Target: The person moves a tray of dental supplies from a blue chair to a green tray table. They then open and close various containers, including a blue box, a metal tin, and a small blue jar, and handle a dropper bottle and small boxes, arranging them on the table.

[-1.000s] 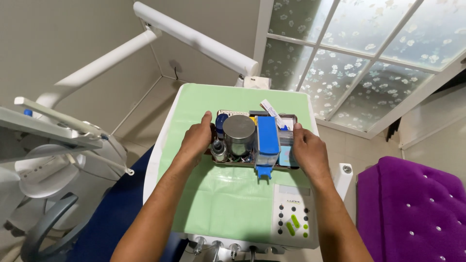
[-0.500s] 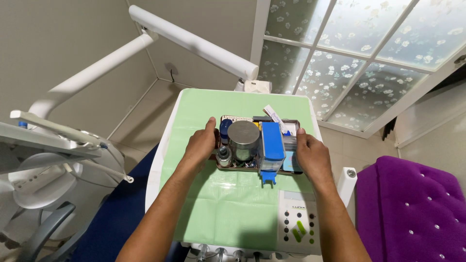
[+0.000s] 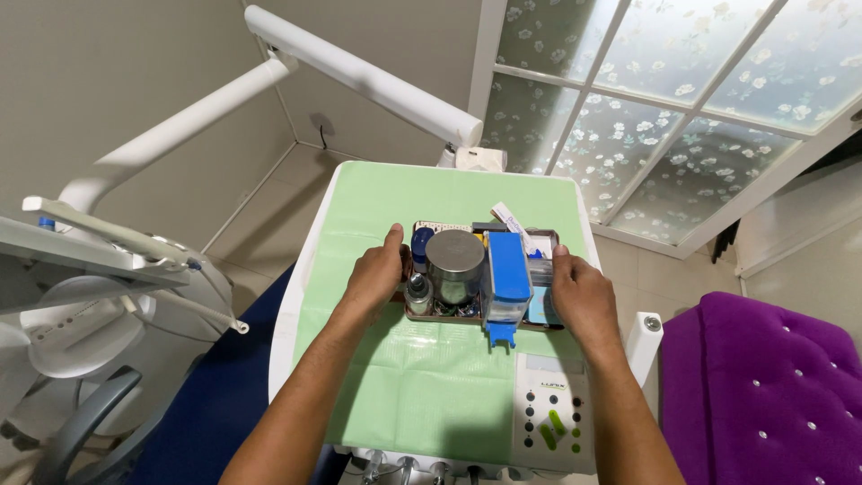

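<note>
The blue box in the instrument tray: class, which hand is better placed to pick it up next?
Probably the right hand. It grips the tray edge right beside the blue box, while the left hand holds the far side, with the metal canister between.

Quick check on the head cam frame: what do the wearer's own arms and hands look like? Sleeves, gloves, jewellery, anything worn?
Both arms are bare from the bottom edge of the frame up to the fingers: no sleeves or cuffs show. The left hand and the right hand wear no gloves. No watch, bracelet or ring can be seen on the wrists or on the fingers that show. No tape, markings or cables on either arm.
</note>
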